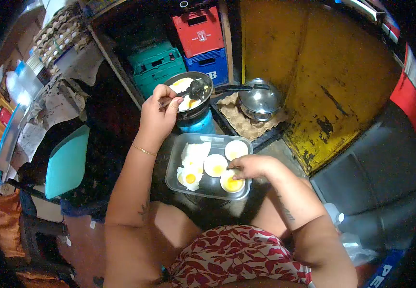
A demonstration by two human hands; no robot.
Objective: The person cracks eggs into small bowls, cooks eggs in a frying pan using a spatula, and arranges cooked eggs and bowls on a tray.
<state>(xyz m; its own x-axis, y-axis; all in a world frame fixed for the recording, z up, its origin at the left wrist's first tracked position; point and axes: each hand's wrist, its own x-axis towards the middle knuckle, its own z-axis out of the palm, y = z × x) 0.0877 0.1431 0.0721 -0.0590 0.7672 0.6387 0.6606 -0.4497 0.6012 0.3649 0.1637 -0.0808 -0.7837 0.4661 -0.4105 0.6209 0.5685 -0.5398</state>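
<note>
My left hand [161,106] is closed around the handle of a dark, rounded cooking spoon [197,90]. The spoon's head is over a frying pan [210,79] with white and yellow fried egg [181,85] in it. Below the pan sits a clear plastic container [173,183] with several fried eggs, some irregular and some neatly round. At its right side, the fingers of my right hand [252,168] are bent onto the upper edge of a round fried egg [232,185]. Part of that egg is covered by my fingertips.
Under the pan is a blue burner base [197,126]. A lidded metal pot [259,103] stands on brown paper at right. Behind are green [157,69], red [198,36] and blue [207,67] crates. A teal lid [67,162] and stacked egg trays [61,36] are at left.
</note>
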